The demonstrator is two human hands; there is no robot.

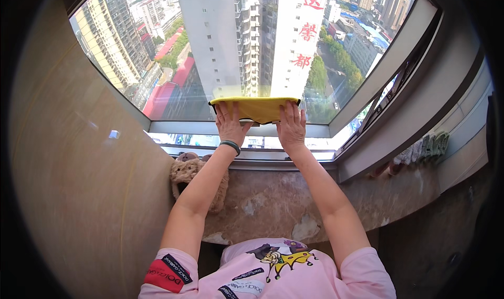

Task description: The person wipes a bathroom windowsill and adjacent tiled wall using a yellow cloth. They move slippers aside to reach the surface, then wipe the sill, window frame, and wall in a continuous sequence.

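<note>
A yellow cloth (256, 109) with a dark edge is spread between my two hands, against the lower part of a window pane (189, 98). My left hand (230, 125), with a dark green bangle at the wrist, lies over the cloth's left end, fingers pointing up. Over its right end lies my right hand (291, 125), thumb near the lower edge. Both hands are just above the bottom rail of the metal window frame (315, 131). Part of the cloth is hidden under the fingers.
The tilted-out window leaves a gap above the sill track. Furry brown slippers (189, 171) stand on the stone sill (267, 200) by my left forearm. More footwear (423, 149) stands at the right, beyond the frame's side post (378, 149). A tan wall (78, 161) rises at the left.
</note>
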